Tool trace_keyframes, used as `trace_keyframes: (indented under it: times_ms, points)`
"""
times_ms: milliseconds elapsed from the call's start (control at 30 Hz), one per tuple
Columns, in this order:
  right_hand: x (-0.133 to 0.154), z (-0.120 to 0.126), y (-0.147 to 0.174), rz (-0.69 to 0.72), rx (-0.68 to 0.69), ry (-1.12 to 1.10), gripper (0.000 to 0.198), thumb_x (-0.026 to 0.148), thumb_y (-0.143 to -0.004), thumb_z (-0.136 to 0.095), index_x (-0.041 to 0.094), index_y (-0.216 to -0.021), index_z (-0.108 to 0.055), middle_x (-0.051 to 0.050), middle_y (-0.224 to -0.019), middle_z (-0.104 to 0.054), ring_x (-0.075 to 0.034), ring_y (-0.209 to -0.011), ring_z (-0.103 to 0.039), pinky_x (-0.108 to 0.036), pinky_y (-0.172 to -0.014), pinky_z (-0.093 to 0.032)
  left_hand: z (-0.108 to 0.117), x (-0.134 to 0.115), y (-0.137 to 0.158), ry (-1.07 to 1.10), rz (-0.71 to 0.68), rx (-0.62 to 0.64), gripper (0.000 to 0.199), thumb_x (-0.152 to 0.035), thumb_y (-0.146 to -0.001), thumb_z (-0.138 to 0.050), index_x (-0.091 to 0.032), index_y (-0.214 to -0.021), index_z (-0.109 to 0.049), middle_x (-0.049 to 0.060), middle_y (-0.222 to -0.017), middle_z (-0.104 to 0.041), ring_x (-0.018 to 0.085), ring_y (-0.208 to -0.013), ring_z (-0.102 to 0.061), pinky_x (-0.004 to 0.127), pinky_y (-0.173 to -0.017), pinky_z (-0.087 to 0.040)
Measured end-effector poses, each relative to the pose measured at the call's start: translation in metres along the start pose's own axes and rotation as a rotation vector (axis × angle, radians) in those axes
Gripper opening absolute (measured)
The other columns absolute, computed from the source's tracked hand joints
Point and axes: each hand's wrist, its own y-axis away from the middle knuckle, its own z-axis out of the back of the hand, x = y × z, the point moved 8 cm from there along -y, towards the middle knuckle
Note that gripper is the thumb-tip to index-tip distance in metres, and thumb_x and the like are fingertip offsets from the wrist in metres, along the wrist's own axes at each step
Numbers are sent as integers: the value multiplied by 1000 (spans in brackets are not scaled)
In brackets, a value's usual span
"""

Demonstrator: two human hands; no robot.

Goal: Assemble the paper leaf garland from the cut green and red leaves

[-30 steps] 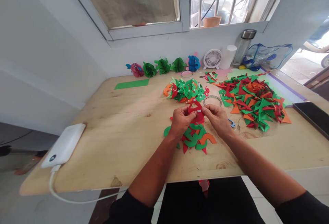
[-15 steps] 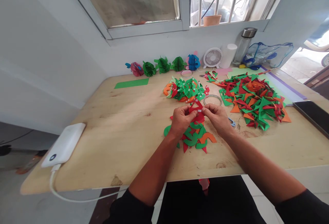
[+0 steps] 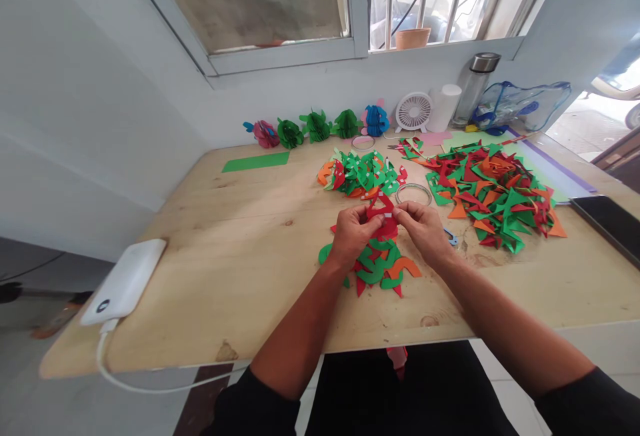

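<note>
Between my two hands is a red paper cutout with small white patches on it. My left hand pinches its left side between thumb and fingers. On the other side, the fingertips of my right hand are closed at the cutout's right edge, close to a white patch. Below them lies a small pile of green, orange and red paper cutouts, partly covered by my left hand. Just beyond my hands sits another pile of cutouts with white patches. A roll of tape lies near my right fingers.
At right is a large heap of paper scraps, with a phone beyond it. Folded paper figures, a small fan and a glass bottle line the wall. A white power bank with a cable lies at left.
Hardly anything differs. The red cutout has shifted slightly in my fingers; both hands stay in nearly the same place.
</note>
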Motion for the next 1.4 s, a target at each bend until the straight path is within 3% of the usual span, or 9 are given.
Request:
trace_keyframes:
  times_ms: [267, 667, 1067, 1400]
  points:
    - [7, 2, 1, 51, -1, 1, 25, 39, -75, -57, 18, -63, -59, 1, -58, -52, -12, -60, -46, -25, -57, -37, -1, -1, 1, -14, 16, 18, 15, -25, -63, -68, -14, -74, -71, 2, -66, -68, 14, -58, -62, 24, -55, -49]
    - [-2, -2, -1, -21, 31, -99, 25, 41, -71, -62, 17, -63, -57, 3, -57, -48, -10, -55, -41, -24, -54, -32, -1, 1, -1, -30, 4, 27, 11, -23, -62, -67, -14, -69, -68, 0, -63, -66, 13, -58, -61, 25, -58, -50]
    - [-8, -1, -2, -67, 14, -89, 24, 41, -65, -67, 18, -64, -59, 2, -56, -55, -10, -53, -47, -24, -51, -37, -1, 0, 0, -10, 24, 24, 15, -23, -61, -68, -15, -73, -71, 3, -69, -70, 15, -61, -62, 24, -57, -49]
    - [-7, 1, -2, -37, 0, -105, 24, 40, -65, -67, 18, -64, -59, 2, -57, -55, -10, -54, -47, -25, -53, -37, 4, 0, 1, 2, 75, -17, 13, -26, -67, -67, -15, -72, -72, 3, -61, -68, 17, -61, -65, 25, -56, -51]
